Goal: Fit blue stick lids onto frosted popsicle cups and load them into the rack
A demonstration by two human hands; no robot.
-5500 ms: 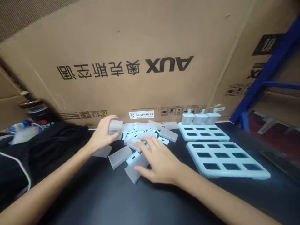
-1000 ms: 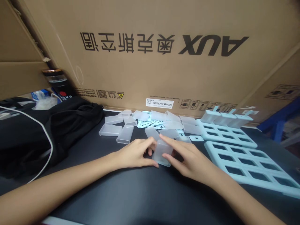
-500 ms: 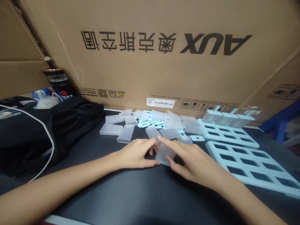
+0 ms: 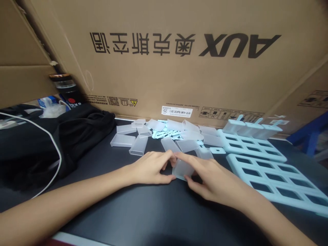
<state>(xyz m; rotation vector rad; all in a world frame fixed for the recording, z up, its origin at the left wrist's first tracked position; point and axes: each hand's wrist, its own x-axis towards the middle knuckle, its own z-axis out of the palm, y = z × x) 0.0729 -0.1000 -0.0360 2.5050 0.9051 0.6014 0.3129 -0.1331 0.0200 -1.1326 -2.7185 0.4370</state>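
Observation:
A translucent ice pop mould stands on the dark table between my two hands. My left hand closes on its left side, thumb low and the other fingers curled near the top. From the other side, my right hand grips the same mould, index finger reaching over its top and thumb at its lower right. Part of the mould is hidden by the right fingers. Just behind lie several loose translucent moulds, around a pile of flat light-blue pieces.
Two light-blue mould racks with rectangular openings lie at the right. Several moulds with blue stick lids stand on the rear one. A big cardboard box walls off the back. Black cloth, a white cable and a bottle occupy the left.
My right index finger has come down onto the mould's top edge, near the left fingers. The mould stays in about the same place; the view has shifted slightly.

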